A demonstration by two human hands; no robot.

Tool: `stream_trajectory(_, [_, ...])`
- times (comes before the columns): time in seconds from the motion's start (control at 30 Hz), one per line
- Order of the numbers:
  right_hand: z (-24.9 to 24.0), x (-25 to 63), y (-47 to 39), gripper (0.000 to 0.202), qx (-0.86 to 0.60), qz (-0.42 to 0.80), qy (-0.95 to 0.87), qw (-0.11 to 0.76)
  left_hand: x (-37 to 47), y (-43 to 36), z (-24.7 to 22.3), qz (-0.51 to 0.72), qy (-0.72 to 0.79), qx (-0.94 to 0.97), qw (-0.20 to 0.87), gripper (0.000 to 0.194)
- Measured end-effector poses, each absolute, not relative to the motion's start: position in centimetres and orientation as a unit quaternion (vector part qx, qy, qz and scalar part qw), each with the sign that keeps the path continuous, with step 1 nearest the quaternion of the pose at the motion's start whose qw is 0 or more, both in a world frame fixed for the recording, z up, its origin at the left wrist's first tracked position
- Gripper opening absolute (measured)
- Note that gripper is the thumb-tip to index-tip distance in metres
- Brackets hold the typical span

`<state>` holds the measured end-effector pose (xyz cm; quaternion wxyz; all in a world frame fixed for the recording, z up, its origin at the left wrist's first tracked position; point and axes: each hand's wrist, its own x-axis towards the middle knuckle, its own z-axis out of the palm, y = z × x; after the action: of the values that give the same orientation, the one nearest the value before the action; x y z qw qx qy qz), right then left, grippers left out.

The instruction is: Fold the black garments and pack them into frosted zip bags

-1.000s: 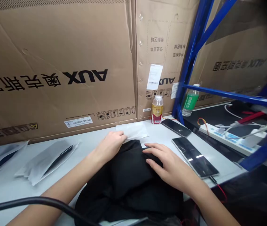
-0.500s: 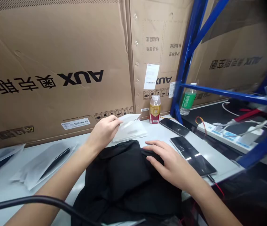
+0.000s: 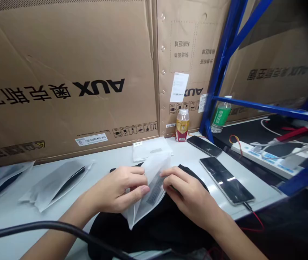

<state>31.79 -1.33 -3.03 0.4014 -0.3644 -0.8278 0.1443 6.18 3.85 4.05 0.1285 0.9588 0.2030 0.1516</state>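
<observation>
A frosted plastic bag (image 3: 145, 206) with dark print on it is held up over black cloth (image 3: 181, 231). My left hand (image 3: 124, 189) is closed on the bag's left side. My right hand (image 3: 183, 191) pinches its right side, fingertips near the print. The black cloth lies in a heap at the table's front edge, partly hidden under the bag and both hands. Just behind the hands, a stack of white frosted bags (image 3: 145, 148) rests on the table.
Two filled frosted bags, one (image 3: 59, 184) nearer, lie at left. Two phones, the larger one (image 3: 227, 180) cabled, lie at right, beside a red-and-yellow bottle (image 3: 182, 125). Large cardboard boxes (image 3: 69, 54) stand behind. A blue rack frame (image 3: 224, 65) bounds the right; a black cable (image 3: 48, 225) crosses the foreground.
My left hand has brought a frosted bag from the stack back over the black cloth. My right hand has left the cloth and now grips the bag too.
</observation>
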Motion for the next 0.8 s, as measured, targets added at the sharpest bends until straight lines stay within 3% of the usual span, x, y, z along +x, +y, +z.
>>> stream_trajectory(0.13, [-3.4, 32.8, -0.8, 0.021, -0.387, 0.169, -0.820, 0.386, 4.6, 4.5, 2.6, 0.310, 0.228, 0.923, 0.010, 0.041])
stream_trajectory(0.23, [-3.7, 32.5, -0.1, 0.018, -0.516, 0.125, -0.748, 0.399, 3.8, 4.4, 2.3, 0.321, 0.241, 0.914, -0.049, 0.043])
stream_trajectory(0.37, [-3.1, 30.5, 0.8, 0.053, -0.628, 0.063, -0.736, 0.244, 3.0, 5.1, 1.7, 0.305, 0.243, 0.918, -0.075, 0.045])
stream_trajectory(0.5, [-1.7, 27.3, 0.7, 0.050, -0.626, 0.028, -0.760, 0.175, 2.5, 6.2, 0.5, 0.290, 0.240, 0.922, -0.095, 0.044])
stream_trajectory(0.63, [-0.8, 25.4, -0.3, 0.025, -0.605, 0.106, -0.767, 0.187, 1.7, 6.8, 0.0, 0.284, 0.260, 0.919, -0.086, 0.045])
stream_trajectory(0.8, [-0.2, 28.9, -0.1, 0.026, -0.539, 0.302, -0.719, 0.317, 1.8, 6.5, -0.4, 0.293, 0.276, 0.914, -0.048, 0.045])
